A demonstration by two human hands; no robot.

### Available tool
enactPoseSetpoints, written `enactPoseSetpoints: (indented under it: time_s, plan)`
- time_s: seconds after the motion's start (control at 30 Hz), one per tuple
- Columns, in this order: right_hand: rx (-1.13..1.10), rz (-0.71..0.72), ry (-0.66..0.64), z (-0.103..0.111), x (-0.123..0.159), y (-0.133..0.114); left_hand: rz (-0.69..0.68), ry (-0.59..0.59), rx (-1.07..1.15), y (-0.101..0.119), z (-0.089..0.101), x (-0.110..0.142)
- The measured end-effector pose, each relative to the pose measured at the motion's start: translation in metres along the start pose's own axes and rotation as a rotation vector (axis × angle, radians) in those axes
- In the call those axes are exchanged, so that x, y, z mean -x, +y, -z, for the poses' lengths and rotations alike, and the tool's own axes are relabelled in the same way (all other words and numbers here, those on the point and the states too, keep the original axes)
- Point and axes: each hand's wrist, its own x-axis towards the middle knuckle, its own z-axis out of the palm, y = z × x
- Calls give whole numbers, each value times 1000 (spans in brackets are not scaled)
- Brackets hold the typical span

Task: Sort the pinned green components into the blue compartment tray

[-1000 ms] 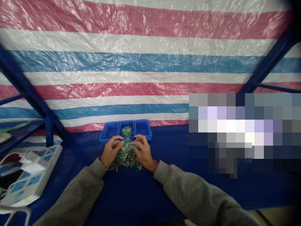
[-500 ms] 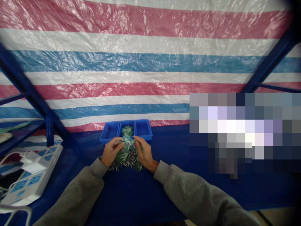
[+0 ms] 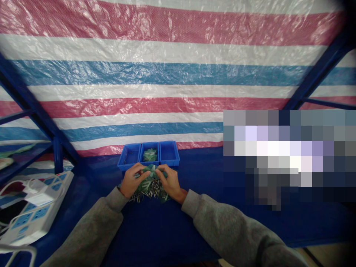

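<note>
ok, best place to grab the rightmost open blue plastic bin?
Likely the right rim of the rightmost open blue plastic bin, pinched from the right: the middle blue plastic bin crowds its left wall, and the bare right hand is near its front. The open top admits fingers inside.

dark blue table (image 3: 155, 237), plain top. three blue bins (image 3: 169, 152) side by side in a row at the back, around the middle. loose pile just in front: thin metal pins (image 3: 156, 190) and small green plastic bags (image 3: 145, 184) mixed together, some pins spread on the near side. far left, white power strip (image 3: 40, 214) lying at a slant, blue socket panels on top. right part pixelated, can't tell what's there.
</note>
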Motion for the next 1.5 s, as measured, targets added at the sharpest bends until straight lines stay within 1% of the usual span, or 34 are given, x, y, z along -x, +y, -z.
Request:
enactPoseSetpoints:
  time_s: [0.1, 0.2, 0.3, 0.4, 0.47, 0.57, 0.73, 0.8, 0.9, 0.97, 1.07, 1.2, 1.3, 1.37, 1.5]
  plan:
    - [-9, -22, 6, -2, 1, 1, 12, 4, 6, -2, -2, 0]
    - [-58, -35, 26, -2, 2, 1, 102, 25, 115, -3, -5, 2]
    - [-77, 28, 3, 1, 2, -1, 163, 36, 214, -2, -6, 4]
    - [-91, 97, -43, 3, 2, -1, 180, 69, 287, 0, -5, 2]
    - [-80, 118, -28, 2, 1, 0, 183, 78, 296, 0, -4, 1]
    - [-41, 120, 15, 0, 0, 2, 163, 55, 276, 1, -1, 2]
    - [-44, 86, 65, 0, -1, 1, 98, -24, 236, 5, 4, 6]
    - [-45, 84, 62, 0, -1, 0, 45, -8, 165, 6, 4, 5]
    - [-44, 77, 33, 0, 0, 0, -34, 59, 13, 4, 2, 1]
    - [-57, 50, 42, -1, 1, 0, -45, 81, -17, 1, 1, -1]
    - [-79, 44, 31, 1, 1, -1, 34, 80, 46, -2, -3, 0]
    - [-83, 133, -33, 3, 0, -3, 185, 63, 181, -1, -5, 2]
    - [-62, 142, 8, 2, -1, -2, 247, 41, 325, 3, -6, 2]
    - [-44, 127, 44, 1, -1, -1, 252, 40, 360, 4, -5, 1]
    - [-44, 102, 58, 3, -2, -3, 180, 66, 242, 4, -4, 0]
